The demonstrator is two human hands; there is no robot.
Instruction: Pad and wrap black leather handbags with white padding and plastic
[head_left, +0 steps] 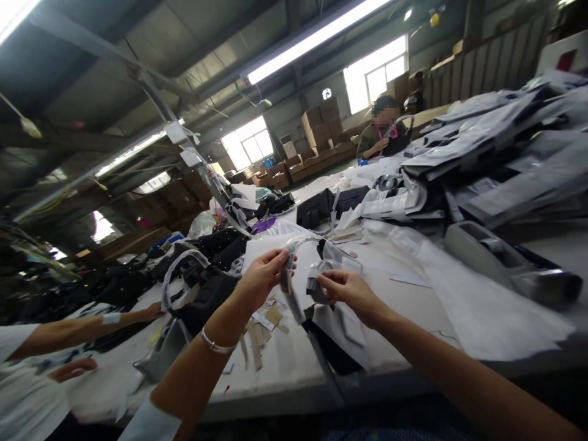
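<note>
My left hand (266,272) is closed, thumb and fingers pinching a grey strap (289,291) that looks wrapped in clear film. The strap's lower end hangs towards the table's front edge. To the right, my right hand (351,293) pinches a small grey coiled piece (316,283) with a shiny wrap; whether it is tape or rolled strap I cannot tell. Below both hands a black and white flat item (337,343) lies at the table edge, partly covered by the strap and the coil.
Card scraps (260,340) lie on the white table (390,331). At right are a grey tape dispenser (491,260), white sheets (459,300) and a pile of wrapped items (496,147). A co-worker's arm (101,327) reaches a black bag (209,294) at left. Another person (383,131) sits beyond.
</note>
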